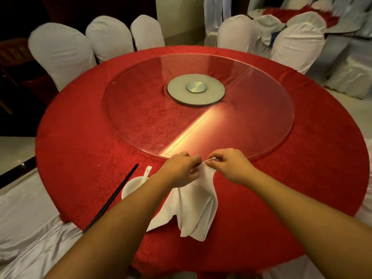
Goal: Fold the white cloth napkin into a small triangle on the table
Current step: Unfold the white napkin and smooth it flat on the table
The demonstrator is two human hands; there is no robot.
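The white cloth napkin [196,204] hangs loose and crumpled over the near part of the round table with its red cloth [291,188]. Its lower folds trail toward me, and one flap lies under my left forearm. My left hand [179,170] pinches the napkin's top edge from the left. My right hand [229,164] pinches the same top edge a short way to the right. The two hands are close together, just in front of the glass turntable's near rim, holding the top edge raised.
A glass turntable [141,117] with a metal hub [196,90] fills the table's middle. A white bowl [131,187] with a white spoon [146,173] and black chopsticks [112,198] lie left of my left arm. White-covered chairs [60,51] ring the far side.
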